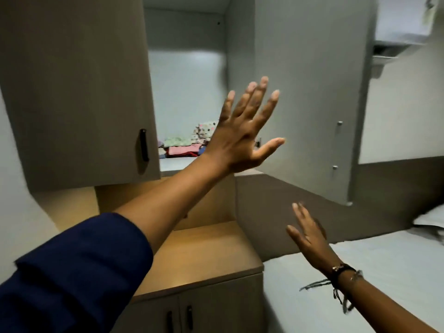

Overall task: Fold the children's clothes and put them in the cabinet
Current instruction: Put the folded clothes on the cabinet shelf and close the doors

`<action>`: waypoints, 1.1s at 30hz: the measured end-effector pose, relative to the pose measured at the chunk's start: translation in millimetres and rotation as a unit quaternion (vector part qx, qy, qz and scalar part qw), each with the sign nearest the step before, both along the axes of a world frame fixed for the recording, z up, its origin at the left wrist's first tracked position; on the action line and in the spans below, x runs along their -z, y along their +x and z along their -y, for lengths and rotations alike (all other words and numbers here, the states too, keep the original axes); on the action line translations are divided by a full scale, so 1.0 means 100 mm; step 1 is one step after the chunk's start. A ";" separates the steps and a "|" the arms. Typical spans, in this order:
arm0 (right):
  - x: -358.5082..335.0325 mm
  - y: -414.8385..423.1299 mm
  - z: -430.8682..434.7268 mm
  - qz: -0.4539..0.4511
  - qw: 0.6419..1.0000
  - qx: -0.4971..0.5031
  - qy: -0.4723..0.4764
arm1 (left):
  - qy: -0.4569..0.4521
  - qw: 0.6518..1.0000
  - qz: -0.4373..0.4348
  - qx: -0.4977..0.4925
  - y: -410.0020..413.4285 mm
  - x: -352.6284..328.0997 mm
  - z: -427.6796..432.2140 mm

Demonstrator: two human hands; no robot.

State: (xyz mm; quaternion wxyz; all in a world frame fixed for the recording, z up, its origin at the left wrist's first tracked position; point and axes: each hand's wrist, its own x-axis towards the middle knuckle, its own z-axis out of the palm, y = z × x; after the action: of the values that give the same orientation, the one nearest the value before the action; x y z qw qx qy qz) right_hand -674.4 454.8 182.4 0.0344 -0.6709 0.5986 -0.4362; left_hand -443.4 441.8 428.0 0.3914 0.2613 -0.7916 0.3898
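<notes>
Folded children's clothes [185, 146] lie in a small stack on the shelf inside the upper cabinet [185, 80]: pink, red, green and a spotted piece on top. The cabinet's right door [300, 92] stands swung out; the left door [72, 92] with a black handle is closed. My left hand [242, 131] is raised with fingers spread, flat near the inner face of the right door, holding nothing. My right hand [310, 234] hovers lower down, fingers apart and empty, a bracelet on its wrist.
A wooden low cabinet [206, 255] with two black handles stands below. A bed with a pale sheet [372, 260] fills the lower right, a pillow [430, 222] at its far end. An air conditioner [398, 32] hangs at the upper right.
</notes>
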 end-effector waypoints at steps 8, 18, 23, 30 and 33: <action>-0.92 -0.91 -0.74 0.195 0.977 -0.084 -0.034 | -0.045 0.994 0.099 -0.020 -1.58 -0.44 -0.81; -0.94 0.19 -0.61 0.094 0.977 -0.176 -0.072 | -0.007 0.945 0.223 -0.241 -1.32 -0.28 -0.64; -0.88 0.95 -0.24 0.060 0.980 -0.157 -0.109 | -0.063 0.957 0.164 -0.229 -0.51 -0.26 -0.36; -0.99 1.67 0.56 -0.041 0.962 -0.143 -0.229 | -0.073 0.955 0.083 -0.274 0.46 -0.20 0.28; -1.05 1.92 1.04 -0.041 0.974 -0.105 -0.195 | -0.059 0.957 0.060 -0.276 0.90 -0.22 0.69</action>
State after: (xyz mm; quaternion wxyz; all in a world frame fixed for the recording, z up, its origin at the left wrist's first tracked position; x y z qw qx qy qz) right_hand -482.8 351.0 287.3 -0.0755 -0.7412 0.4290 -0.5108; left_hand -353.2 372.3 450.2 0.2355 0.4223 -0.6859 0.5438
